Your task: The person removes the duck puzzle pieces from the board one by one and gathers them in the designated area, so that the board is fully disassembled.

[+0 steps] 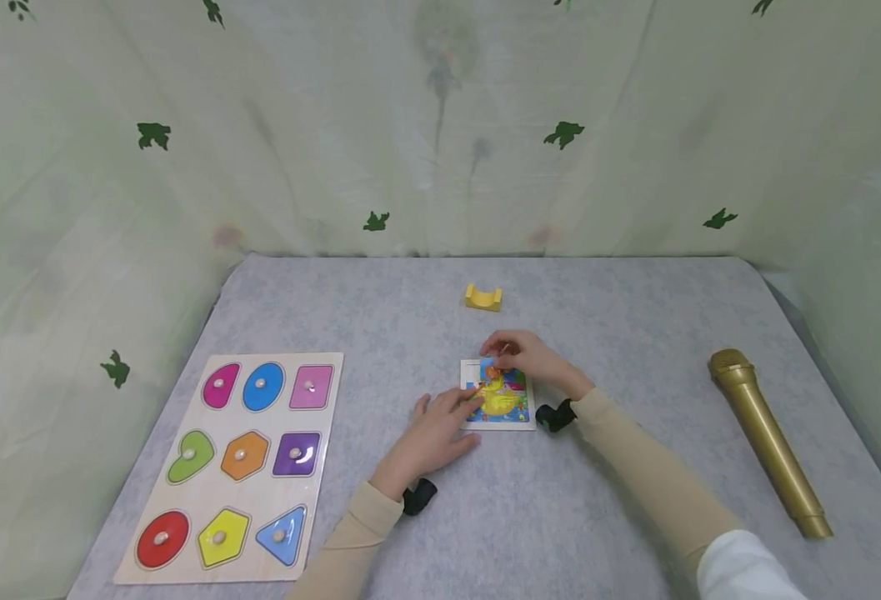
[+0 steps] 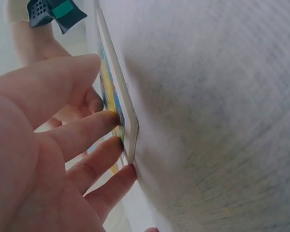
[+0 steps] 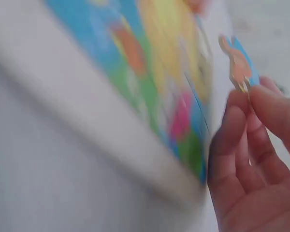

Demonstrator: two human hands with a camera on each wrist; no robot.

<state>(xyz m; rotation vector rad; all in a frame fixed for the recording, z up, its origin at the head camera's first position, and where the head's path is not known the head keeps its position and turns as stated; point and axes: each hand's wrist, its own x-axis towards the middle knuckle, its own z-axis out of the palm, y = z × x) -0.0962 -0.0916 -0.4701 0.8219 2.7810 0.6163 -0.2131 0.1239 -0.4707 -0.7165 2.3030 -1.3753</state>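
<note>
Toward the left edge of the surface [image 1: 613, 287] we have the shape board [image 1: 258, 402]; toward the right, the gold microphone [image 1: 770, 442]. Between them, our left grip [image 1: 434, 431] spreads its fingers against the puzzle tray [image 1: 503, 427]; beyond, our right grip [image 1: 532, 358] pinches a puzzle piece [image 3: 240, 67] by the tray's far side. It should handle light, stiff, perhaps slick, best held by its edges. Farther, a yellow block [image 1: 483, 300], then leaf-patterned cloth [image 1: 305, 125].

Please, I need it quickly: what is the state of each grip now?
Left grip: open, touching the picture puzzle.
Right grip: closed, pinching a puzzle piece.
</note>
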